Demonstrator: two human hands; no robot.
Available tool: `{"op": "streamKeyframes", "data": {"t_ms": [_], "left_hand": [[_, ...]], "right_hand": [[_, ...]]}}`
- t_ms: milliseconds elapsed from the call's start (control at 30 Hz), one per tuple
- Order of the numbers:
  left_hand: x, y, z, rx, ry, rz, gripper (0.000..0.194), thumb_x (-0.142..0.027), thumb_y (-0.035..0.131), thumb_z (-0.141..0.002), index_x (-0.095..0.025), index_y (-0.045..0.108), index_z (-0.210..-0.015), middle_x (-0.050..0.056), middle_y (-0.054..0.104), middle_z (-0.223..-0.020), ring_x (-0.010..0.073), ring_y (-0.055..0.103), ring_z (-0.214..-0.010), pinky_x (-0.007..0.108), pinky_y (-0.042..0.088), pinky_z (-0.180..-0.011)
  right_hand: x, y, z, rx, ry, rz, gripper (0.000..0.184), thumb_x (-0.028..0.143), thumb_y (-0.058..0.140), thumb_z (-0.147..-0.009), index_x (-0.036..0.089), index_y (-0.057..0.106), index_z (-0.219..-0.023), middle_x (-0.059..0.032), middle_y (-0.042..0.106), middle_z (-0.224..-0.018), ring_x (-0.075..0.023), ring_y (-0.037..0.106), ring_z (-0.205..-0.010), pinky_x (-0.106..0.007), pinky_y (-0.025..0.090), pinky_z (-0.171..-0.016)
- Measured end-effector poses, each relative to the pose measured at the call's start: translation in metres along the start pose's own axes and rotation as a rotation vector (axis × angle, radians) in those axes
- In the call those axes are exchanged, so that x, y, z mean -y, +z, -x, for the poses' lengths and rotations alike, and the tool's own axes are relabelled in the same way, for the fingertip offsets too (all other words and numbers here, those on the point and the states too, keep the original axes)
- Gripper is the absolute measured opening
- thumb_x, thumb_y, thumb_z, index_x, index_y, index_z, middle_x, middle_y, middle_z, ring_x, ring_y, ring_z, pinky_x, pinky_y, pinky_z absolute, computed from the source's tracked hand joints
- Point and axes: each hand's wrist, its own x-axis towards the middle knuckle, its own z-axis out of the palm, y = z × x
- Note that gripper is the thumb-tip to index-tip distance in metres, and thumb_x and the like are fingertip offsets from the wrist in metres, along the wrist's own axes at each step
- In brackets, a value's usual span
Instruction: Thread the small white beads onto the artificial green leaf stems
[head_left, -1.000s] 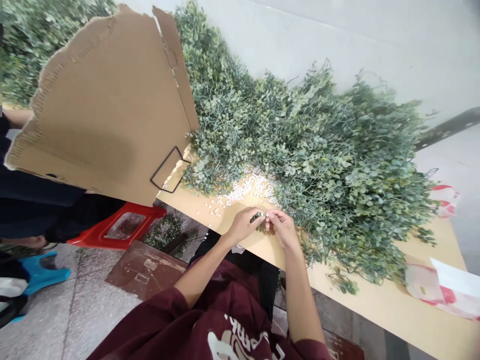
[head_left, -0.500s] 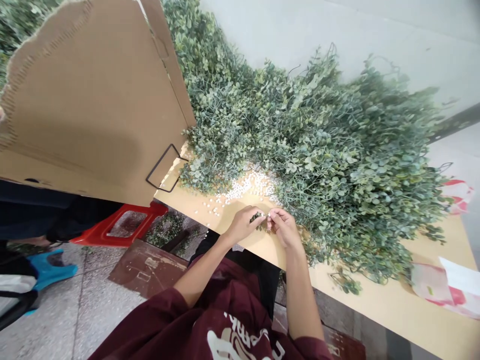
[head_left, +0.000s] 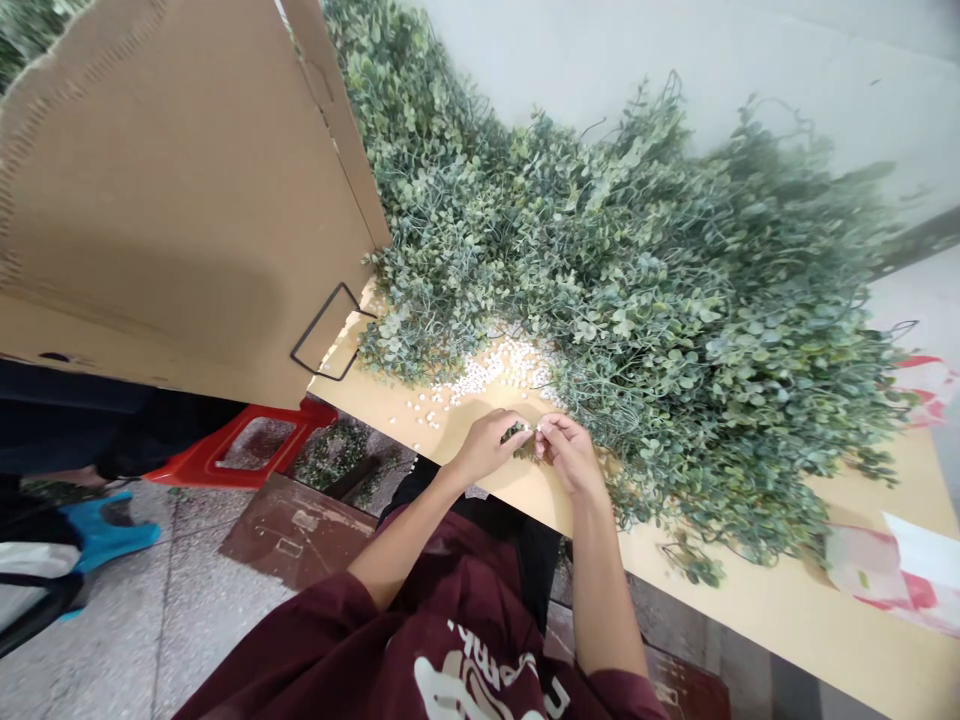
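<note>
My left hand [head_left: 486,448] is curled around a small green sprig [head_left: 514,432], and my right hand [head_left: 570,455] pinches its tip, perhaps on a bead. Just ahead of my hands, loose white beads [head_left: 487,368] lie against the artificial foliage [head_left: 675,330] on the worktop [head_left: 757,600]; a careless sweep could scatter them. The white lettering [head_left: 480,680] on my maroon sweatshirt is too folded to read.

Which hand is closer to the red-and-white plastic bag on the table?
The right hand is nearer, though well away from the red-and-white plastic bag along the table. The left hand lies farther off, just beyond the right hand.
</note>
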Motion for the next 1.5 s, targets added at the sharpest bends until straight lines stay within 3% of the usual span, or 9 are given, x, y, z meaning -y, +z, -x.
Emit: {"op": "streamKeyframes", "data": {"t_ms": [1500], "left_hand": [[0.0082, 0.0044, 0.0003, -0.008, 0.038, -0.002, 0.020, -0.033, 0.051, -0.093, -0.019, 0.065, -0.092, 0.003, 0.065, -0.086, 0.0161, 0.059, -0.083, 0.026, 0.045, -0.077]], "right_hand": [[0.0005, 0.0008, 0.0010, -0.006, 0.006, 0.034, 0.023, 0.039, 0.073, -0.076, 0.019, 0.062, -0.075, 0.0018, 0.055, -0.065, -0.0087, 0.049, -0.052, -0.021, 0.041, -0.049]]}}
